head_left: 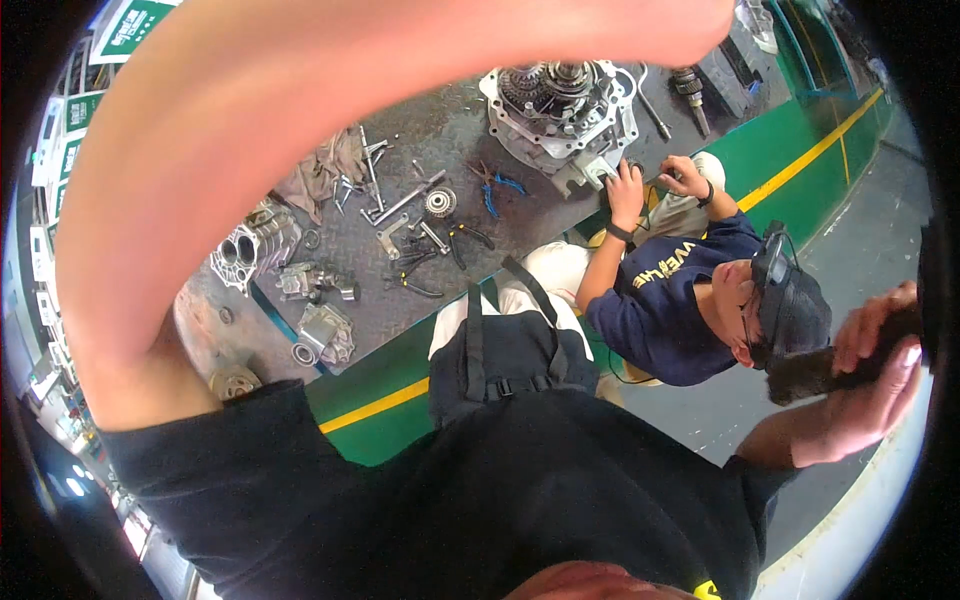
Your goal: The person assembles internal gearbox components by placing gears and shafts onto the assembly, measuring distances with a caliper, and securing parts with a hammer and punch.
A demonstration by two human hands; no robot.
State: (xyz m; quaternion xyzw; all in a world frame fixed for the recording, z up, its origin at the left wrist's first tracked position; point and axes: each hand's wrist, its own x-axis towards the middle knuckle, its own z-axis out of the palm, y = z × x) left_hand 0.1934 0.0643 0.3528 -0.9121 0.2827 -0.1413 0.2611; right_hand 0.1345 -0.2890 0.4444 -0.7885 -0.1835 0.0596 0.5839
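My left arm (170, 200) is bent and crosses the upper left and top of the picture, close to the camera. Its hand cannot be seen. At the right edge my right hand (865, 415) is closed, its fingers and thumb around a dark elongated object (805, 375) whose kind I cannot make out. Both of my hands are away from the workbench. On the bench stands an open gearbox housing (545, 145) with gears inside. Beside it a seated co-worker (680, 290) in a dark blue shirt and black cap has one hand (627, 195) at the housing's near edge.
The metal workbench (400, 300) bears blue-handled pliers (492, 188), black-handled pliers (462, 242), a round gear (440, 202), bolts, a rag (325, 175) and an aluminium housing (250, 245). A geared shaft (688, 90) lies far right. Yellow lines (380, 405) cross the green floor.
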